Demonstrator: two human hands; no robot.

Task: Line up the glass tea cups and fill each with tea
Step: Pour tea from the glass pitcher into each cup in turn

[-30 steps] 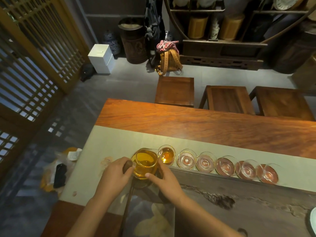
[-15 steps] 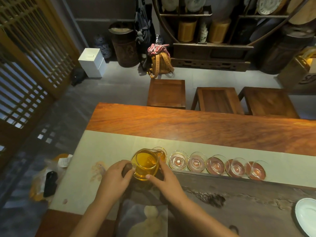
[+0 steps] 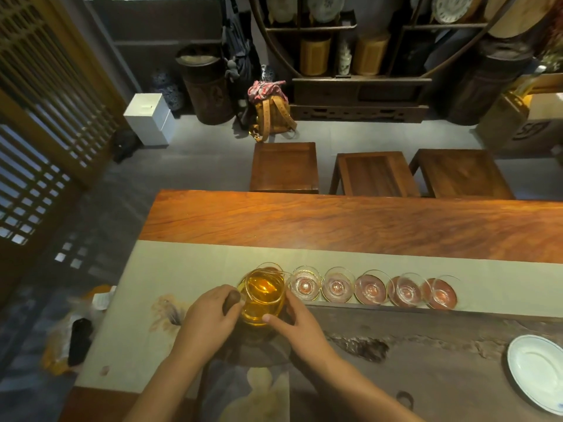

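Observation:
A glass pitcher [image 3: 263,295] of amber tea is held over the left end of a row of small glass tea cups. My left hand [image 3: 210,319] grips its dark wooden handle [image 3: 232,300]. My right hand [image 3: 297,322] steadies the pitcher's right side with thumb and fingers against the glass. The leftmost cup [image 3: 269,267] is mostly hidden behind the pitcher. To its right stand several empty cups, from one [image 3: 304,284] beside the pitcher to the last [image 3: 441,292], lined along the pale table runner [image 3: 195,263].
The runner lies on a long red-brown wooden table [image 3: 335,220]. A dark stone tea tray [image 3: 426,354] fills the near right, with a white saucer [image 3: 536,373] at its right edge. Three wooden stools [image 3: 285,166] stand beyond the table.
The pitcher has shifted over the leftmost cup, which held tea a second ago and is now mostly hidden behind it. My view has tilted, bringing the saucer into sight.

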